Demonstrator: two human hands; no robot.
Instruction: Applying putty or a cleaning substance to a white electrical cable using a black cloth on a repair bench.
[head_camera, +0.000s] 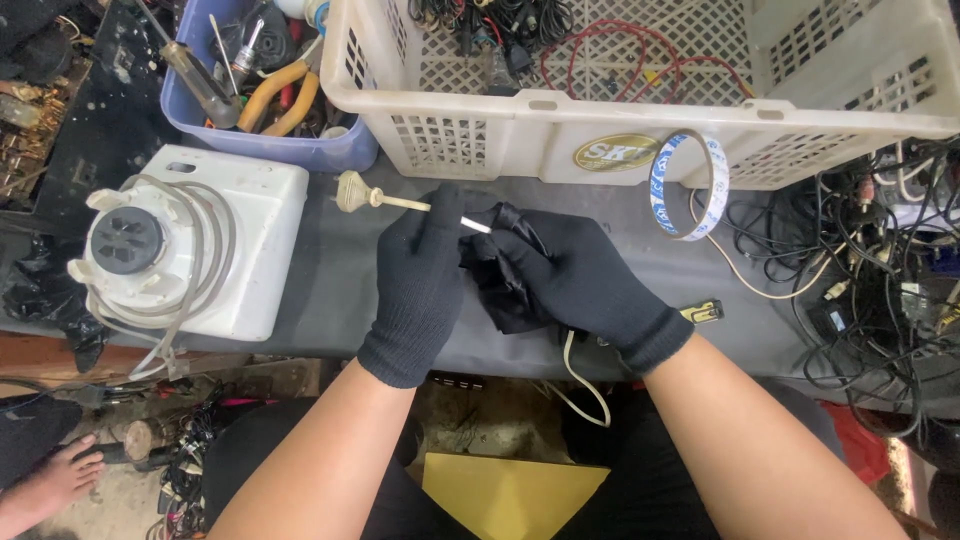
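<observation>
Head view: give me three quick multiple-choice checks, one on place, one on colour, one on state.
1. Where is the white appliance base?
A. Left of the hands
B. Inside the basket
C. Under the tape roll

2. What colour are the gloves?
A. Yellow
B. Black
C. White

3. What does the left hand grip?
A. Nothing
B. A screwdriver
C. The cream cord

Key: 1 A, it sits on the bench at left. 2 B, both hands wear black gloves. 3 C, the cream cord with its plug runs out of the closed fingers.

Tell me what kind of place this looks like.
Probably a small electrical repair or salvage workbench: a tub of hand tools, a white basket of cables, tangled wires, and a blender base.
</observation>
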